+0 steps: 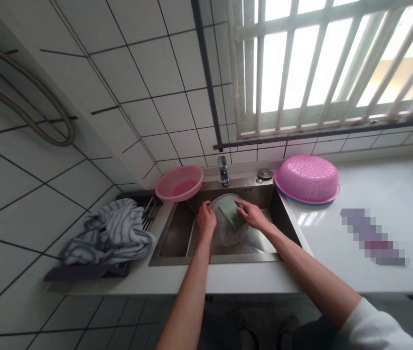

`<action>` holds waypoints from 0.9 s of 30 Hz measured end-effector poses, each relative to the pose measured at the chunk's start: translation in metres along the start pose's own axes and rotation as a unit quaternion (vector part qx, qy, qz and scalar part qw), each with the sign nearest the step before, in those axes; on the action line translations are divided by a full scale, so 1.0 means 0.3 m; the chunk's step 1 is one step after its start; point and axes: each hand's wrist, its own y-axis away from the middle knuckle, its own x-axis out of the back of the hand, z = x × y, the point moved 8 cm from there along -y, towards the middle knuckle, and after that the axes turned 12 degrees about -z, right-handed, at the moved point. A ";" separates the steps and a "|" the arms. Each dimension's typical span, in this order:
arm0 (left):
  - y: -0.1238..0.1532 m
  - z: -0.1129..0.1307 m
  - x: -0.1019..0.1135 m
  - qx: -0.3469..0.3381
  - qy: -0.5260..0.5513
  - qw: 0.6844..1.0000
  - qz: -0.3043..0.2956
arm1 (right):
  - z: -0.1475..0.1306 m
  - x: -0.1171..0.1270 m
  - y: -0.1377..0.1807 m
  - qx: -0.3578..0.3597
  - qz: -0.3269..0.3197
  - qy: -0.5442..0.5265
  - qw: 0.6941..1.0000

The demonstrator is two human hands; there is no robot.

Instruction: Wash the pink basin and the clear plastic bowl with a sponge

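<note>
Both my hands are over the steel sink (286,218). My left hand (205,221) grips the left rim of a clear glass bowl (228,233) that is tilted towards me. My right hand (253,214) presses a green sponge (232,214) against the inside of the bowl, fingers closed on it. The tap (223,170) stands just behind the bowl.
A pink basin (179,183) sits at the sink's back left corner. A pink perforated basket (307,179) lies upside down on the white counter (392,189) to the right. A striped towel (110,233) lies on a dish rack to the left. Tiled walls and a barred window stand behind.
</note>
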 end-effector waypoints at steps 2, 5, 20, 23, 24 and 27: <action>0.009 -0.002 0.014 0.014 -0.033 0.999 0.001 | -0.023 -0.025 0.001 0.021 -0.017 0.010 1.000; 0.001 -0.024 0.002 0.054 -0.023 0.997 -0.042 | -0.042 -0.038 0.002 0.024 -0.032 0.023 0.999; -0.048 -0.060 -0.064 -0.013 0.206 0.977 -0.052 | -0.133 0.001 0.004 0.062 -0.017 0.066 0.996; -0.049 -0.050 -0.072 -0.022 0.260 0.964 -0.056 | -0.153 -0.007 0.016 0.069 -0.014 0.087 0.994; -0.046 -0.051 -0.073 -0.019 0.279 0.959 -0.054 | -0.179 -0.019 0.021 0.096 -0.025 0.101 0.990; -0.031 -0.059 -0.074 -0.003 0.303 0.951 -0.053 | -0.225 -0.035 0.027 0.162 -0.055 0.110 0.979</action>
